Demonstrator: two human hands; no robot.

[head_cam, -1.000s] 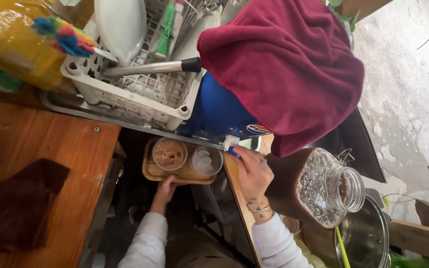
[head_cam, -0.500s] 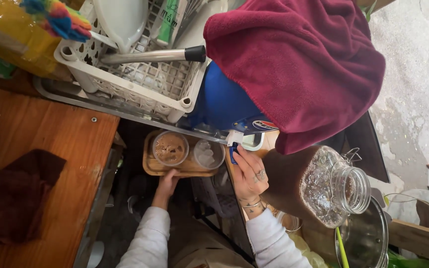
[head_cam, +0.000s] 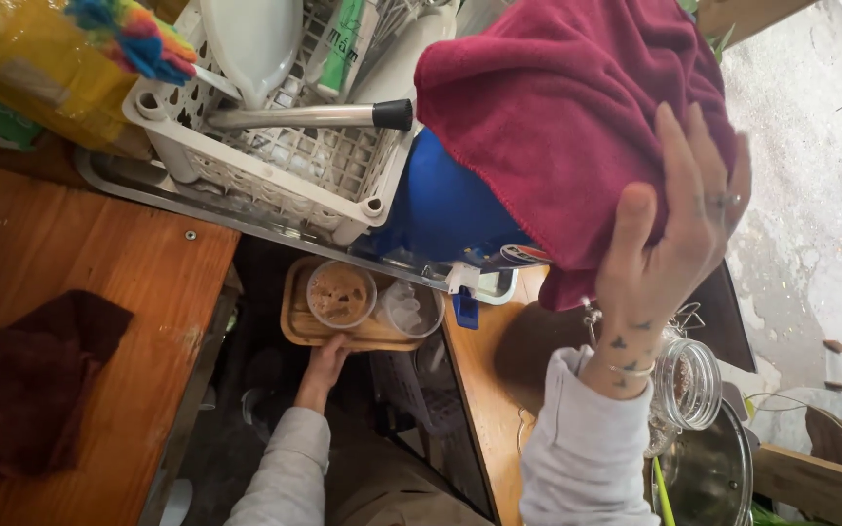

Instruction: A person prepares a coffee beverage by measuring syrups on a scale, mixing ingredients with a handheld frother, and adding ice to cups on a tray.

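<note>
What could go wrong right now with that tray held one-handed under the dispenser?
The left hand alone grips one edge of the wooden tray, so its two cups could tip. The right hand rests on the red towel over the blue container; pressing there might shift it. The glass jar stands near that elbow.

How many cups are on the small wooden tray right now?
2. The cup with brown contents sits on the left of the wooden tray, the clear cup on the right, side by side. The left hand holds the tray's near edge. None looks hidden.
</note>
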